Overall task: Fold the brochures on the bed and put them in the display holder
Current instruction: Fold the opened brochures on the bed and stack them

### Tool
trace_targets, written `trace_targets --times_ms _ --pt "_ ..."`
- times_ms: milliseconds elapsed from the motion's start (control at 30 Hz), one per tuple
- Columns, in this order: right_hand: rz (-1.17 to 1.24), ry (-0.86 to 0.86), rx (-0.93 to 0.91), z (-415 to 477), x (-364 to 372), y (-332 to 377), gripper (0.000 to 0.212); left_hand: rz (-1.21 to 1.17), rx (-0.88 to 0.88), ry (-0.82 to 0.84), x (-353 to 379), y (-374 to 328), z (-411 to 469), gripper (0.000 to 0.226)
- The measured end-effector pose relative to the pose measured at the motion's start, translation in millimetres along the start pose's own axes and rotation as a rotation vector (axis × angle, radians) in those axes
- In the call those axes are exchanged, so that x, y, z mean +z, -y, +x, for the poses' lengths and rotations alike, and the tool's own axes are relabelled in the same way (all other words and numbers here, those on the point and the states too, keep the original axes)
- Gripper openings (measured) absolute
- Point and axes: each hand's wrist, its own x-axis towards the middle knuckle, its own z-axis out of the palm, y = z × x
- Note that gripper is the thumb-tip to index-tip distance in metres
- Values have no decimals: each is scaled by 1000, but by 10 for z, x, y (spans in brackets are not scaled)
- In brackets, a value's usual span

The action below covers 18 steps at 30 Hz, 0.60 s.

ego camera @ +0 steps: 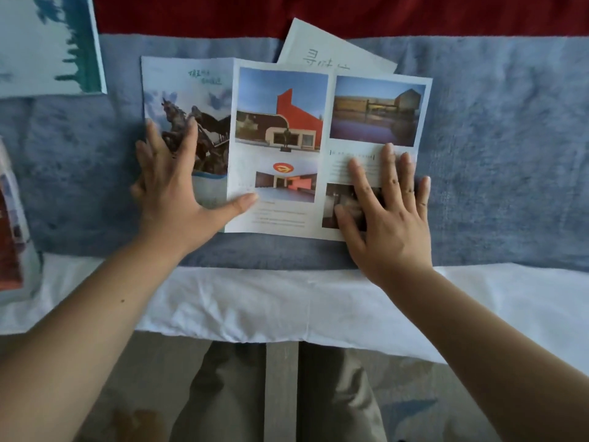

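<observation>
A three-panel brochure (283, 122) lies spread on the blue blanket (497, 154), printed side up, with a horse statue on its left panel and building photos on the middle and right panels. My left hand (172, 189) rests flat on the left panel with fingers spread, its thumb across the fold onto the middle panel. My right hand (389, 212) presses flat on the lower right panel, fingers apart. A white sheet with handwriting (331, 49) pokes out from under the brochure's top edge. No display holder is in view.
Another brochure with green print (47, 43) lies at the top left. A red-and-white printed one (12, 237) sits at the left edge. A white sheet (287, 307) covers the bed's near edge, and dark red fabric (350, 11) runs along the top.
</observation>
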Motion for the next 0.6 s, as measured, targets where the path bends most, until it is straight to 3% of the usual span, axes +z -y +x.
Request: trace_targets --times_ms 133,367,600 --pt "35 4 -13 22 -4 30 65 -85 63 -15 25 -175 -58 117" --pt "74 24 -103 13 -115 -42 66 -217 332 -44 88 -764 -280 102" --pt "47 -7 128 -152 -247 -462 79 -51 364 -6 554 -1379 -437 103"
